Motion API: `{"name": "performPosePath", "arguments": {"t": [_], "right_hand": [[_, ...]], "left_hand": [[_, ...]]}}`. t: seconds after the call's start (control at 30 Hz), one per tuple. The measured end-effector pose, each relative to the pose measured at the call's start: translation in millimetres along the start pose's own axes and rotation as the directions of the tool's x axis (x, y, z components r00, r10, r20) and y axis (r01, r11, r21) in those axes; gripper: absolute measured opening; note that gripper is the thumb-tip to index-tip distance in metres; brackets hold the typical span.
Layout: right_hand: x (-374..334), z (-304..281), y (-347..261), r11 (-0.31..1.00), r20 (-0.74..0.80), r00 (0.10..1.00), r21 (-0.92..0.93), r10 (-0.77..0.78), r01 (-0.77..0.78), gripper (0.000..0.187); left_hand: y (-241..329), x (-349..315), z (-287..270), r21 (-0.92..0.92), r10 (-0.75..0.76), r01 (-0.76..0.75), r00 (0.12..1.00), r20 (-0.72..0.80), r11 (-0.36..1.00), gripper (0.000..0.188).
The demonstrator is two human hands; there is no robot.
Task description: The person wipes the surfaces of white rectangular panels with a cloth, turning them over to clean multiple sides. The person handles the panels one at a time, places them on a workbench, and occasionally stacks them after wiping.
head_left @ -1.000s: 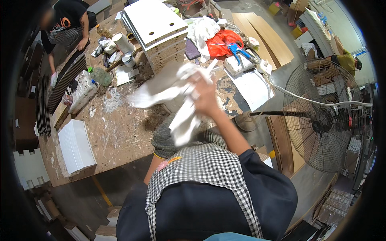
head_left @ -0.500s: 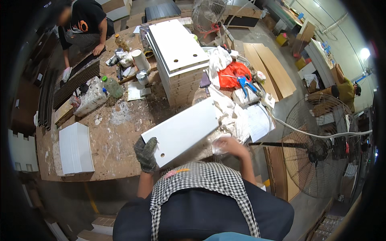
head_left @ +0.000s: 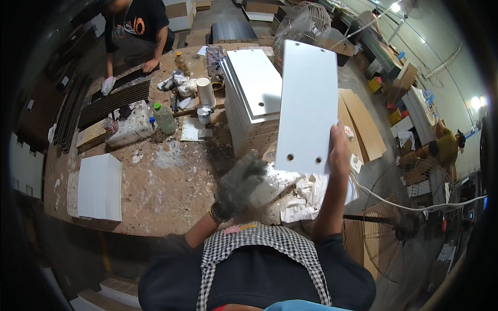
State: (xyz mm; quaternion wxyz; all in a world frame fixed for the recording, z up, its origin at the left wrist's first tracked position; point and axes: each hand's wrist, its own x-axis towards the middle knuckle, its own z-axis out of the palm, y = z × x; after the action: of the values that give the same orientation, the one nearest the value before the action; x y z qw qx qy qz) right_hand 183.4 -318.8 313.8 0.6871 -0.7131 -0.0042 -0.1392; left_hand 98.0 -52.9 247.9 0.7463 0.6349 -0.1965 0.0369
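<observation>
A white rectangular board (head_left: 307, 103) with round holes near its ends is raised over the right part of the workbench. My bare right hand (head_left: 340, 150) grips its lower right edge. To the left of the board's lower end, my left hand (head_left: 239, 181) wears a dark grey glove; it is slightly blurred, its fingers loosely stretched, and it holds nothing. Behind the board rises a tall stack of similar white boards (head_left: 254, 78), partly covered by it. Crumpled white cloth (head_left: 306, 199) lies on the bench below the board.
Thin white panels (head_left: 98, 187) are stacked at the bench's left. A green-capped bottle (head_left: 165, 120), a white cup (head_left: 205, 92) and dark strips (head_left: 109, 106) stand or lie farther back. A co-worker (head_left: 137, 31) handles a dark strip. A caged fan (head_left: 402, 225) is at the right.
The board has swung up from lying slanted before me to a raised, nearly upright position. My left hand has let go of it, and my right hand has taken hold of its right edge.
</observation>
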Motion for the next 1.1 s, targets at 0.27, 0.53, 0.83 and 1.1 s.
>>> {"name": "performPosePath", "arguments": {"t": [0.27, 0.53, 0.83, 1.1], "right_hand": [[169, 28, 42, 0.999, 0.374, 0.927, -0.035, -0.008, 0.023, 0.035], [107, 30, 35, 0.894, 0.091, 0.983, -0.409, -0.158, 0.182, 0.046], [57, 109, 91, 0.913, -0.159, 0.955, 0.292, -0.249, 0.286, 0.072], [67, 105, 85, 0.957, -0.155, 0.954, 0.094, -0.258, 0.274, 0.051]], "left_hand": [[-29, 130, -82, 0.341, 0.283, -0.15, 0.879, -0.384, 0.928, 0.025], [-152, 291, -168, 0.378, 0.484, -0.332, 0.751, -0.449, 0.864, 0.031], [-154, 378, -168, 0.727, 0.306, -0.124, 0.944, -0.123, 0.675, 0.04], [-109, 359, -155, 0.27, -0.029, 0.172, 0.886, -0.462, 0.948, 0.041]]}}
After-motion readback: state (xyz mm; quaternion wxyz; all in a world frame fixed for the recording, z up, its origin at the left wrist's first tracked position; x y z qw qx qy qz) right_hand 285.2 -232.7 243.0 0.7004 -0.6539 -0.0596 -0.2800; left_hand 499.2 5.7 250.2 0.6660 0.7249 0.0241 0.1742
